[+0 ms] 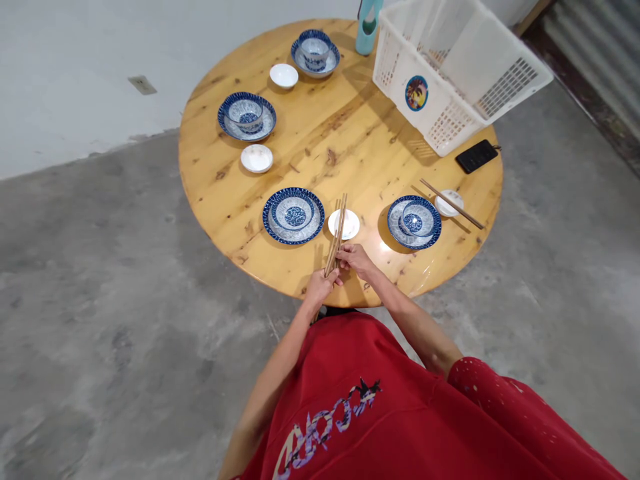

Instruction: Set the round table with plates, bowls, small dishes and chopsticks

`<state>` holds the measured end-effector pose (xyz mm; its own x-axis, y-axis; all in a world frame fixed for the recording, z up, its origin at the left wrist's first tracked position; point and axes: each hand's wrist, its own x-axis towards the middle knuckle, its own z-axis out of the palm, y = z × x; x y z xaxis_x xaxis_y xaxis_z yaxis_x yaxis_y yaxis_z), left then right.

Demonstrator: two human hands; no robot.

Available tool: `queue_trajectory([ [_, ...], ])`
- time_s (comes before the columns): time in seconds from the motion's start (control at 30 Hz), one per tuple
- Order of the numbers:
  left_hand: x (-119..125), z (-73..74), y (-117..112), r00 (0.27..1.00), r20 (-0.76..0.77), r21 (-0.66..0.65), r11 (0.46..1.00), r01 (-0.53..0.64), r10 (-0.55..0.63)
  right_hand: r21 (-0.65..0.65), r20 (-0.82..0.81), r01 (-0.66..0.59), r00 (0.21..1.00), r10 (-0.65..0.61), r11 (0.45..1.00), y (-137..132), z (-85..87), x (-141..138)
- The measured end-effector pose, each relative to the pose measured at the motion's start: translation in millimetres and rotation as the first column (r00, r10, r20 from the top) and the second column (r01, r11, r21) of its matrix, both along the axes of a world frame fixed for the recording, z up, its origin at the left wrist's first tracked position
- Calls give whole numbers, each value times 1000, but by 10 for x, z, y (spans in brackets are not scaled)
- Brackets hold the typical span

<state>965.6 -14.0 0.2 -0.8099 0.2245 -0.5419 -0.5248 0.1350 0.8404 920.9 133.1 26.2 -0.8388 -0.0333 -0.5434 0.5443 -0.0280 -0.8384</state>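
Several brown chopsticks (339, 230) are bunched between my hands at the near edge of the table, pointing away from me. My left hand (323, 285) is closed round their near ends. Higher up the bundle, the fingers of my right hand (353, 259) pinch the chopsticks from the right side. Beyond my hands, the far ends pass above a small white dish (351, 225). To the left of it sits a blue-and-white bowl (295, 215) on a patterned plate (270, 230). Another bowl (419, 220) rests on a plate (395, 230) to the right.
A pair of chopsticks (467, 215) lies across a white dish (453, 200) at the right. A tall white plastic basket (450, 127), a black phone (476, 157) and a light-blue bottle (367, 33) occupy the back right. More bowls, plates and dishes (257, 159) stand along the round wooden table's (320, 147) left side.
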Motion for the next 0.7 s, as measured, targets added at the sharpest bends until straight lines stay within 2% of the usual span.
queue_trajectory([
  [0.37,20,105,-102,999,-51,-40,999,-19,17,-2,-20,28,999,-28,1000,8,-16,-18],
  [0.7,64,73,-132,998,-17,-22,998,-61,61,-1,-23,34,999,-34,999,67,-2,-26],
])
